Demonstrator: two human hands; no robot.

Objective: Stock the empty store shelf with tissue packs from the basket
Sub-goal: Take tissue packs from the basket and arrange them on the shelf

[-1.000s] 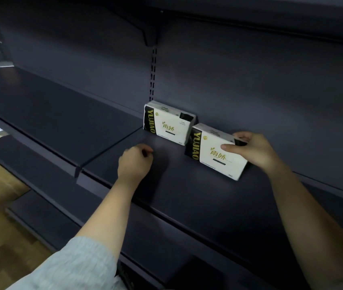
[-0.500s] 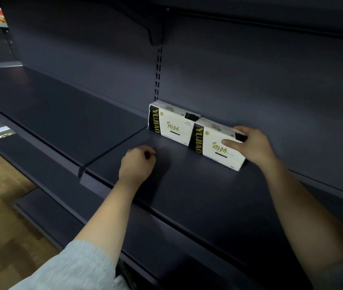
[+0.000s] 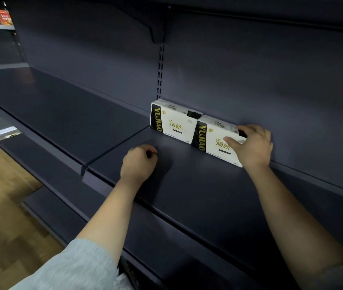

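Note:
Two white tissue packs with black YUJIAO side bands stand side by side against the back wall of the dark shelf (image 3: pixel 197 185). The left pack (image 3: pixel 172 124) stands free. My right hand (image 3: pixel 252 147) grips the right pack (image 3: pixel 212 141) at its right end, thumb across the front face and fingers over the top. My left hand (image 3: pixel 138 164) rests on the shelf in front of the packs with its fingers curled into a fist, holding nothing. The basket is not in view.
The shelf board runs on to the left (image 3: pixel 61 116) at a slightly higher level with a step between the two boards. A lower shelf (image 3: pixel 47 164) juts out below. A bracket (image 3: pixel 158 32) and another shelf hang overhead. Wooden floor (image 3: pixel 1 206) lies at the left.
My right hand has pushed the right pack back and to the left until it stands against the wall beside the first pack. My left hand has stayed in place.

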